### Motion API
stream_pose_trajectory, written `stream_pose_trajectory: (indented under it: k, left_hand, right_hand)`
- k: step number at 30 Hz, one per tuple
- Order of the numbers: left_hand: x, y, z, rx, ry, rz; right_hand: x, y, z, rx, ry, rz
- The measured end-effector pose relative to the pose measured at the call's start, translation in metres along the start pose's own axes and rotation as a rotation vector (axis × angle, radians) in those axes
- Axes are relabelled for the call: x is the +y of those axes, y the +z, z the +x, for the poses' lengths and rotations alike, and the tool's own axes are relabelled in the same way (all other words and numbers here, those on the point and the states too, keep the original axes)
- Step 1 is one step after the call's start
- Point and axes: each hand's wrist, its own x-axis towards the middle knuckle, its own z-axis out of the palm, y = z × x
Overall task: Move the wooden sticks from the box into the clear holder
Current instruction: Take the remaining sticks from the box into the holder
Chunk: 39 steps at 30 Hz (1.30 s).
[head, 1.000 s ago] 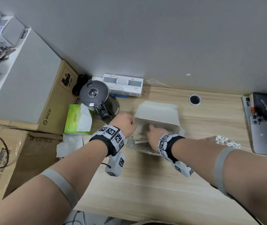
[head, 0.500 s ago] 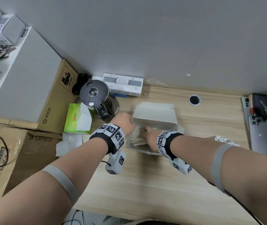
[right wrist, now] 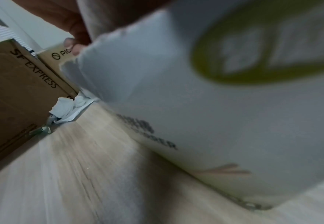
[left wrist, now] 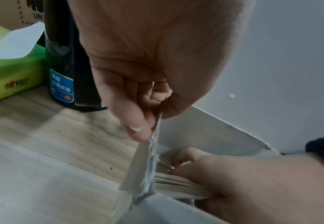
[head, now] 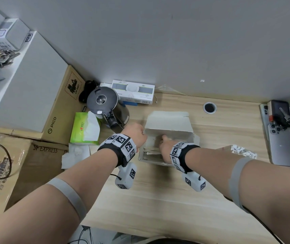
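On a pale wood-grain tabletop [head: 158,199] set against a grey wall [head: 175,41], an open white box [head: 168,120] stands between a black kettle [head: 105,104] and a phone [head: 279,145]. The left hand [head: 135,132] pinches the box's left wall. The right hand [head: 166,148] reaches inside, fingers curled around the wooden sticks [left wrist: 176,184] lying in the box. Cardboard cartons [head: 26,155] crowd the left edge.
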Motion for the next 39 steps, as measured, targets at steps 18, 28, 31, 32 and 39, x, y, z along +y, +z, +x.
stream_pose_trajectory:
  k: [18,28,31,32,39]
  left_hand:
    - [0.003,0.011,-0.009,-0.004,-0.105,-0.182]
    - [0.004,0.011,-0.009,-0.008,-0.107,-0.209]
    - [0.004,0.011,-0.009,-0.010,-0.108,-0.203]
    - [0.004,0.011,-0.009,-0.011,-0.106,-0.202]
    - [0.005,0.011,-0.011,-0.018,-0.093,-0.185]
  right_hand:
    - [0.016,0.013,-0.005,0.137,-0.032,0.250]
    - [0.026,0.022,-0.005,0.141,-0.111,0.325]
    - [0.024,0.022,-0.004,0.119,-0.123,0.343]
    - [0.024,0.023,-0.003,0.102,-0.130,0.342]
    - [0.017,0.032,-0.002,-0.028,-0.131,0.373]
